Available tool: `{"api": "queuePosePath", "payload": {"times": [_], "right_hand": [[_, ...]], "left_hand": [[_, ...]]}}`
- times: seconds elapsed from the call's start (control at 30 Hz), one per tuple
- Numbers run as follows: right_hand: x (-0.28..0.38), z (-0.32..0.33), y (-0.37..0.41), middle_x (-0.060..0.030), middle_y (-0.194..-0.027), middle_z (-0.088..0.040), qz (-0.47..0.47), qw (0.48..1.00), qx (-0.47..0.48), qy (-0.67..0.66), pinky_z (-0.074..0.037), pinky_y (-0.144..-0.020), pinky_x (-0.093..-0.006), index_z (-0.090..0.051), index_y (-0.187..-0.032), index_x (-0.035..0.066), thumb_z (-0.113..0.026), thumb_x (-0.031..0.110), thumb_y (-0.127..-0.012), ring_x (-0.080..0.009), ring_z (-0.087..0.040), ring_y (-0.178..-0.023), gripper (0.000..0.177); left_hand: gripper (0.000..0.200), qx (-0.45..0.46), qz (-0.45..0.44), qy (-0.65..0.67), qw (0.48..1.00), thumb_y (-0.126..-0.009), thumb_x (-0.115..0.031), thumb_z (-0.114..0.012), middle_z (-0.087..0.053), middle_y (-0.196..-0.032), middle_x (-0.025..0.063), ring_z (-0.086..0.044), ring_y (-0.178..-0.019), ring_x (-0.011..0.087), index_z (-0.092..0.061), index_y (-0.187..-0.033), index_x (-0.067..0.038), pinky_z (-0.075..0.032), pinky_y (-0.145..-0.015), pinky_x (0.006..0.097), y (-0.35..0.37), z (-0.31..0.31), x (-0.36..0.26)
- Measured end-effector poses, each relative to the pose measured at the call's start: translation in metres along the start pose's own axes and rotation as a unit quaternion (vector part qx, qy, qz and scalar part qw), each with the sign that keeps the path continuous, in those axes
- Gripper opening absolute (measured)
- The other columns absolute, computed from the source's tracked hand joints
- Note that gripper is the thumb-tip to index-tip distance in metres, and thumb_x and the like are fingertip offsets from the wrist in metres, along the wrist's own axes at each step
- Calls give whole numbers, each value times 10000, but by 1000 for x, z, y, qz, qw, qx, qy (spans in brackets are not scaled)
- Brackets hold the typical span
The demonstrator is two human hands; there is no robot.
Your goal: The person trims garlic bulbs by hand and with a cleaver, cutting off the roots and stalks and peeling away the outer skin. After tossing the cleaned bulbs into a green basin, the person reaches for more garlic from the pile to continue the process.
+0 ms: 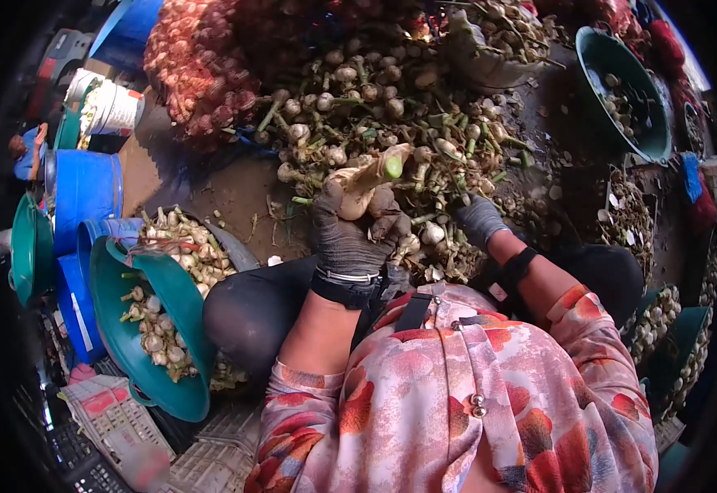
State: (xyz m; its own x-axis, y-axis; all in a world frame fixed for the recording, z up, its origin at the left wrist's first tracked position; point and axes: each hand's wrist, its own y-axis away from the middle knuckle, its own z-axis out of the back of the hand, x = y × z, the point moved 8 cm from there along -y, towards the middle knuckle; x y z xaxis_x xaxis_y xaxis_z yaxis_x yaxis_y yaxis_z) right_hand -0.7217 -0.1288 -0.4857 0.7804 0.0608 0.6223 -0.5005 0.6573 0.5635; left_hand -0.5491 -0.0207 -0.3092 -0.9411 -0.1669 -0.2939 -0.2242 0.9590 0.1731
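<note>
My left hand [352,234], in a grey work glove, is closed around a garlic bulb [357,197] with a thick stalk. The stalk's cut green end [392,168] points up and to the right. My right hand [480,220], also gloved, is low at the near right side of a heap of garlic [346,107]. Its fingers are curled and partly hidden, with a small dark tip by them that I cannot make out. Loose bulbs, including a white one [433,233], lie between my two hands.
At my left a tilted green basin [110,324] holds trimmed garlic, with blue drums [87,193] behind it. Red net sacks [190,74] stand at the far left. A green tub [658,135] is at the far right, and another person's arm [41,135] shows at the left edge.
</note>
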Motion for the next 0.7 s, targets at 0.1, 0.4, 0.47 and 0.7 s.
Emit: {"api": "queuePosePath", "payload": {"times": [0.1, 0.4, 0.47, 0.7], "right_hand": [[-43, -6, -34, -168, -897, -699, -5, 994, -26, -109, -501, -730, -384, -630, -1105, 37, -660, 325, -866, -282, -664, -777, 376], [12, 24, -155, -40, -862, -628, 131, 984, -84, -90, -432, -687, -307, -607, -1055, 16, -744, 293, -834, -142, -488, -739, 379], [23, 24, -152, -30, -838, -622, 104, 990, -88, -21, -428, -681, -300, -619, -1044, 17, -734, 279, -837, -136, -490, -727, 352], [-3, -7, -205, -23, -746, -582, 58, 997, -42, 22, -407, -547, -365, -622, -1067, 75, -695, 351, -823, -167, -479, -606, 375]], "left_hand": [[756, 49, -154, 58, 985, -841, -646, -560, -586, -779, 76, -529, -553, 190, -536, -1248, -9, -522, -727, 445, 51, -52, -108], [594, -37, -551, 42, 833, -873, -623, -541, -689, -986, 100, -628, -780, 273, -633, -1026, -56, -497, -868, 525, 261, -37, -277], [418, -163, -582, -11, 797, -894, -502, -610, -659, -872, 49, -618, -772, 221, -635, -934, -87, -537, -781, 474, 292, 3, -277], [214, -476, -665, -318, 479, -919, -112, -596, -612, -1007, 77, -598, -913, 167, -588, -1111, -19, -523, -779, 317, 461, -13, -294]]}}
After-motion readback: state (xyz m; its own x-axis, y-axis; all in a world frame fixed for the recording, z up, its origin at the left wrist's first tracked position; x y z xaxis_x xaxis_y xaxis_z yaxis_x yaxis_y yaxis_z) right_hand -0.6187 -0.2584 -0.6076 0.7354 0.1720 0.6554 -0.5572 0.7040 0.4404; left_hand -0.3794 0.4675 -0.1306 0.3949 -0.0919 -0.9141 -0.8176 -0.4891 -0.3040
